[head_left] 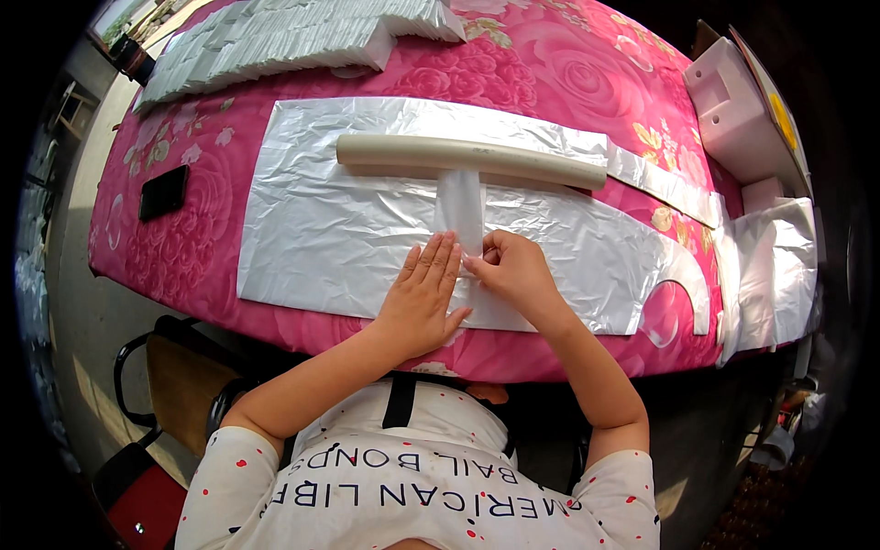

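Note:
A flat white plastic bag [330,238] with handle-like strips at its right end lies spread and creased on the table before me. Across its upper part rests a beige pipe [541,163]. From beneath the pipe a narrow, semi-clear plastic strip [461,206] runs toward me. My left hand [422,298] lies flat on the bag beside the strip, fingers stretched out and fingertips at its left edge. Thumb and forefinger of my right hand [515,273] are pinched together at the strip's right edge; the exact grip is partly hidden by the fingers.
Pink flowered cloth [587,69] covers the table. Many folded white bags [293,41] are stacked at the far left, and a black phone [164,192] lies at left. A white foam box [738,110] stands at far right; more white plastic [770,275] hangs over the right edge.

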The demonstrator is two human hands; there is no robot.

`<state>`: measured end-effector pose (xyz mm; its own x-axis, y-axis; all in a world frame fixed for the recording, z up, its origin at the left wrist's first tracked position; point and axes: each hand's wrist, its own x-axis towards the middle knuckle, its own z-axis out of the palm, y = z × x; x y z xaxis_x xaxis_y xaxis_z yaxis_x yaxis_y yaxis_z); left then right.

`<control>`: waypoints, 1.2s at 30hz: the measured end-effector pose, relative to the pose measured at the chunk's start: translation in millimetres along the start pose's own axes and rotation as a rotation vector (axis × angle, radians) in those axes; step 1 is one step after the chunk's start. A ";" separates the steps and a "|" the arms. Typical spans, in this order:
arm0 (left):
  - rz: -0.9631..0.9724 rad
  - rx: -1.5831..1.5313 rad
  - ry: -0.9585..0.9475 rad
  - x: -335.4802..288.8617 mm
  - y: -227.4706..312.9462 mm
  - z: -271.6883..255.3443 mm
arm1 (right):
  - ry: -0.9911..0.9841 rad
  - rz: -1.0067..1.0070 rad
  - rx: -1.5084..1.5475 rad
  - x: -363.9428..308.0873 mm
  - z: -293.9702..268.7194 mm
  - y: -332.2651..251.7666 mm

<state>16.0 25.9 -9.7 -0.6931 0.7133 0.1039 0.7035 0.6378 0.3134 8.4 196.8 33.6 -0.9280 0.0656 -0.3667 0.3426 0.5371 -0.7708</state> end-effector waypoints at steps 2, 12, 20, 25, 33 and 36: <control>-0.001 0.010 0.015 1.4 -0.8 -0.6 | 0.116 -0.092 -0.206 -11.1 4.2 -0.8; 0.022 -0.135 0.121 15.9 -10.6 -18.3 | 0.125 -0.878 -0.676 18.3 -0.7 29.3; 0.138 -0.046 0.223 24.9 -25.1 -9.5 | 0.059 -0.866 -0.543 29.4 -13.8 29.6; 0.266 -0.114 0.236 22.0 -33.5 -16.3 | 0.132 -0.893 -0.441 27.4 -11.1 30.8; 0.324 -0.196 0.223 -12.9 -23.8 -25.7 | 0.119 -0.966 -0.322 -17.9 8.8 35.4; 0.254 -0.271 0.216 -13.2 -23.0 -26.3 | 0.127 -0.857 -0.282 -19.0 7.0 36.1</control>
<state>4.9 -5.9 6.6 -0.5407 0.7423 0.3958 0.8091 0.3301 0.4862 39.4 209.0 9.1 -0.8631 -0.3678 0.3462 -0.5051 0.6293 -0.5907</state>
